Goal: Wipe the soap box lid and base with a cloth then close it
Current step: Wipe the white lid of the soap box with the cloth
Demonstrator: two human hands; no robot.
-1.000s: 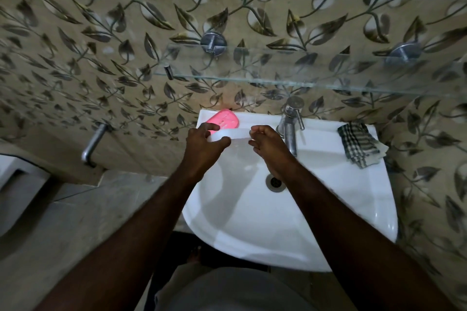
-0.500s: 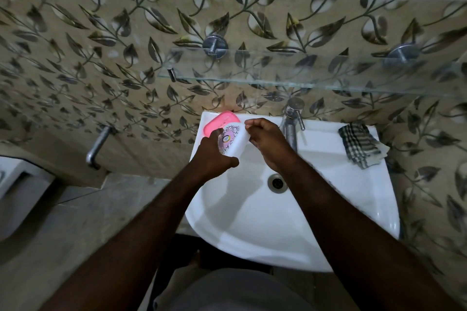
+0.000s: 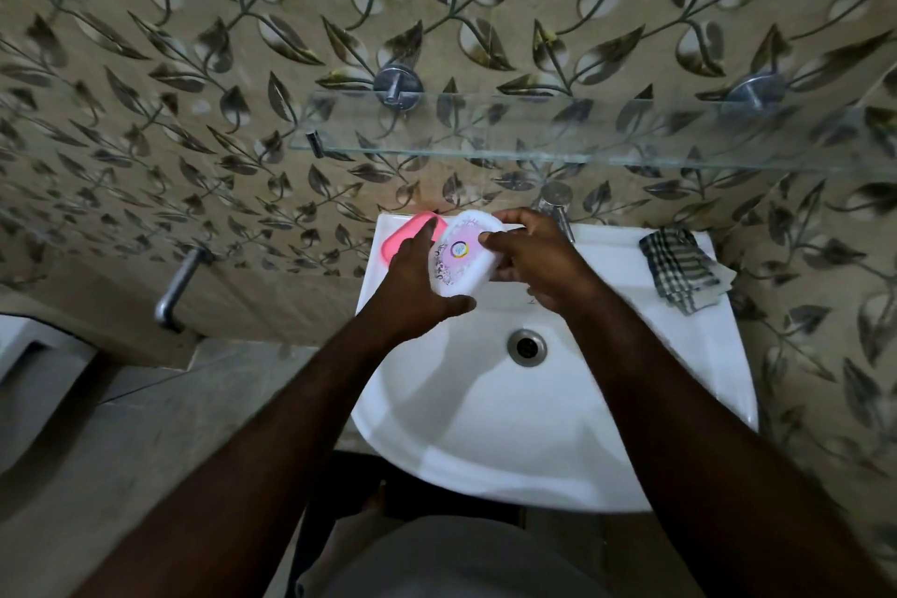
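Turned up since before, white oval plastic soap box lid faces us, pink plastic base at its 10 o'clock. Our left hand grips it, right hand fingers pinch its rim. Checked cloth, 3 o'clock, untouched: we judge wiping next.

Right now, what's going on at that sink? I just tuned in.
A person holds the white soap box lid over the sink. The left hand grips its left edge and the right hand pinches its right side. The pink base lies uncovered on the sink's back left corner. The checked cloth lies on the right rim, right of the tap, in neither hand, so no wiping is under way.
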